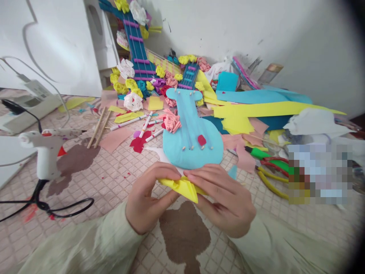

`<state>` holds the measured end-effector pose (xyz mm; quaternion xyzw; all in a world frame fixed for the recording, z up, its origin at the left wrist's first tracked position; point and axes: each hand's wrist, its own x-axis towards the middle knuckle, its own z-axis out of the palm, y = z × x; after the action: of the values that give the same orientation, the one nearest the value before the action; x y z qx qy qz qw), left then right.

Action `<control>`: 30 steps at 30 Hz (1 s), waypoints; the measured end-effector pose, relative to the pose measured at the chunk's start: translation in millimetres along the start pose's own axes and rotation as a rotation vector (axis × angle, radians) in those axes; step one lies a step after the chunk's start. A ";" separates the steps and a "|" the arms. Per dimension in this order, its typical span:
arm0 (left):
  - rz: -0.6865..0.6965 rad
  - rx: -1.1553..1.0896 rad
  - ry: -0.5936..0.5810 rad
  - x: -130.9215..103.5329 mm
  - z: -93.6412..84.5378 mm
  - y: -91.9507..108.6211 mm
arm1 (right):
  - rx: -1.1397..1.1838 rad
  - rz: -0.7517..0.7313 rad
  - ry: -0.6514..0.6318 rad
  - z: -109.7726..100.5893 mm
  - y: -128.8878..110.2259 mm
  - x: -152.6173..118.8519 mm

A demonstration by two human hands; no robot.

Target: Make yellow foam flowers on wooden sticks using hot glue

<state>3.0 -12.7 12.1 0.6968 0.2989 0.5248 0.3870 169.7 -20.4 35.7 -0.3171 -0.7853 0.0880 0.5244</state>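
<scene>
A folded, partly crumpled piece of yellow paper is pinched between both my hands above the table. My left hand grips its left end, fingers over the top and thumb below. On the other side my right hand is closed on the right end, fingertips meeting the left ones near the middle. Just beyond lies a light blue paper guitar with strings, small pegs and a red patch. One crumpled pink paper flower rests at its left edge.
At left stands a white glue gun with its black cable. Wooden sticks, markers and paper scraps lie behind. Yellow-handled pliers are at right, near a long yellow strip. Decorated dark blue guitar necks lean at the back.
</scene>
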 end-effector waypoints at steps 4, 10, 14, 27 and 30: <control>-0.026 -0.017 0.007 -1.2 0.0 -0.9 | 0.019 0.012 0.020 0.0 -0.2 -1.5; -0.034 -0.033 -0.025 0.1 0.2 1.1 | 0.045 0.000 0.040 1.2 1.3 -0.8; -0.060 -0.076 -0.103 1.4 0.6 2.5 | 0.060 -0.030 -0.056 -0.6 2.4 -0.1; -0.355 -0.383 -0.196 11.2 -2.2 12.6 | 0.528 0.481 -0.440 -14.6 12.7 6.2; -0.464 -0.503 -0.200 12.4 -3.3 12.2 | 0.640 0.590 -0.436 -15.3 15.8 5.4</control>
<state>3.3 -8.1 29.3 0.5411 0.2715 0.4093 0.6826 188.2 -7.8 38.9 -0.3233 -0.6870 0.5344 0.3714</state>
